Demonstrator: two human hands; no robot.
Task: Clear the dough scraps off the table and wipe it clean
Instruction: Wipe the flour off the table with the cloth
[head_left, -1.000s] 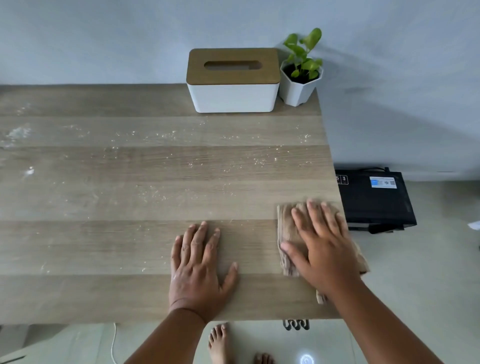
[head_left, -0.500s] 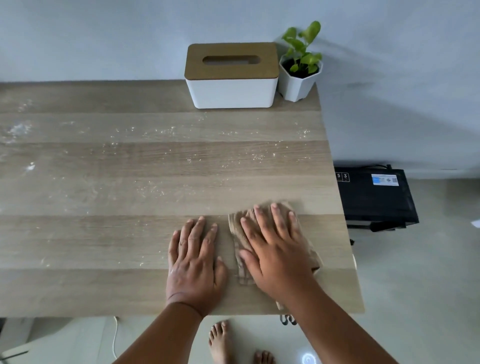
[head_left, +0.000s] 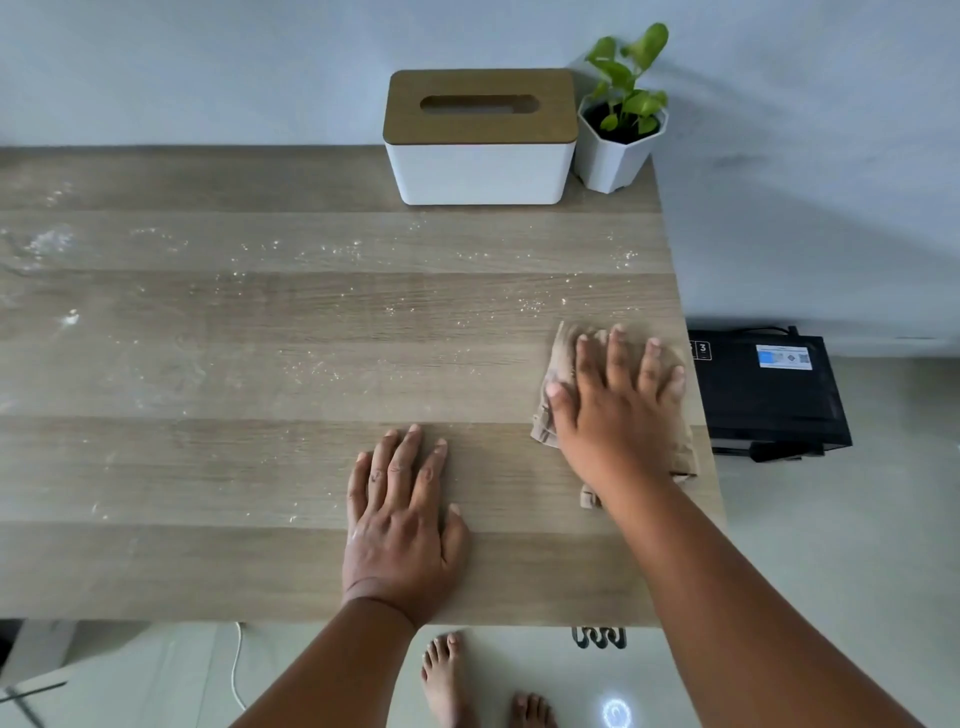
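Now back at the right edge of the table (head_left: 260, 467): right hand (head_left: 618, 410), fingers straight and spread, pressing a folded tan cloth (head_left: 563, 364) flat, after sweeping in toward the left hand half a second ago and out again. Means wiping strokes under way along the near strip, which looks cleaner. Left hand (head_left: 400, 530) flat on the near middle, fingers straight and close together, holding nothing, unmoved. White flour specks and dough crumbs (head_left: 332, 252) scattered across the middle and far left, untouched, so most wiping judged undone. Far right: white tissue box (head_left: 480, 150) with wooden lid, slot dark, contents hidden; beside it a white pot (head_left: 613, 156) holding a small green plant (head_left: 628, 78).
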